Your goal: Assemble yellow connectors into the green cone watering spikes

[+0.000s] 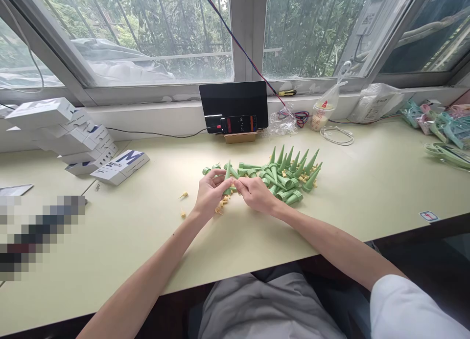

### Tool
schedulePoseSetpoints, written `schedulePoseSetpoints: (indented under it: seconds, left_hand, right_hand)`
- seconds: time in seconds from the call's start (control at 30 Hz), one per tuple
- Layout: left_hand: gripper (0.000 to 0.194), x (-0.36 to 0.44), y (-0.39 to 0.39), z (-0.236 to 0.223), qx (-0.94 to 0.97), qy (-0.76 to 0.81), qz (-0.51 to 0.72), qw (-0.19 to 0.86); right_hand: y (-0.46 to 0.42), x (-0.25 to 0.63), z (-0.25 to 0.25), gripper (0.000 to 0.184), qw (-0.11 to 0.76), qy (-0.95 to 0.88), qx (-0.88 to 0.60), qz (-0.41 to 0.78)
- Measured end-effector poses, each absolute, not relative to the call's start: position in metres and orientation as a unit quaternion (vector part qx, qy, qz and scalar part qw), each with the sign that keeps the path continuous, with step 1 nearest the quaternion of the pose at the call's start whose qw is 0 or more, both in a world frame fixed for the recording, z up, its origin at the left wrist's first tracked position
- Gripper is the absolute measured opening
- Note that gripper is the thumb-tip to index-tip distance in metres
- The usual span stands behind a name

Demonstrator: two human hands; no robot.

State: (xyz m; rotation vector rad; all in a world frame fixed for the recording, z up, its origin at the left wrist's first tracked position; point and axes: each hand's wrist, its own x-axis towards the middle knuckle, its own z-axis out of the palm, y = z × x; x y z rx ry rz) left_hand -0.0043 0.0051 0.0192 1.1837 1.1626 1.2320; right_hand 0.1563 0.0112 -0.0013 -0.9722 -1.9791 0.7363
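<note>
My left hand (212,188) is closed around a green plastic watering spike (228,170), its pointed end up. Touching the spike's side, my right hand (253,192) pinches with thumb and finger; what lies in that pinch is hidden. Beyond and to the right of my hands is a pile of loose green spikes (281,182), some lying and several standing on their wide ends. Small yellow valve-like pieces (224,200) are scattered under and beside my left hand, with another yellow piece (182,214) further left.
A black tablet (233,101) leans at the windowsill, with a phone (239,124) in front. White boxes (79,133) are stacked at the left, one box (120,167) lying apart. A bagged cup (321,115), a white cable (337,136) and bagged coloured items (440,119) are at the back right.
</note>
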Motion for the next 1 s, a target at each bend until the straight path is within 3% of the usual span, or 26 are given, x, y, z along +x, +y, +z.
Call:
schedulePoseSetpoints:
  seconds: [0.33, 0.57, 1.0]
  left_hand:
    - [0.039, -0.0053, 0.0053, 0.0211, 0.486, 0.482, 0.517, 0.514]
    - [0.04, -0.0044, 0.0054, 0.0226, 0.482, 0.489, 0.521, 0.507]
    - [0.041, -0.0057, 0.0053, 0.0197, 0.498, 0.477, 0.515, 0.509]
  right_hand:
    - [0.0117, 0.1562, -0.0019, 0.042, 0.417, -0.767, -0.382, 0.303]
    - [0.0115, 0.1559, -0.0023, 0.018, 0.438, -0.768, -0.351, 0.309]
    - [0.0108, 0.1559, 0.0005, 0.03, 0.429, -0.77, -0.354, 0.312]
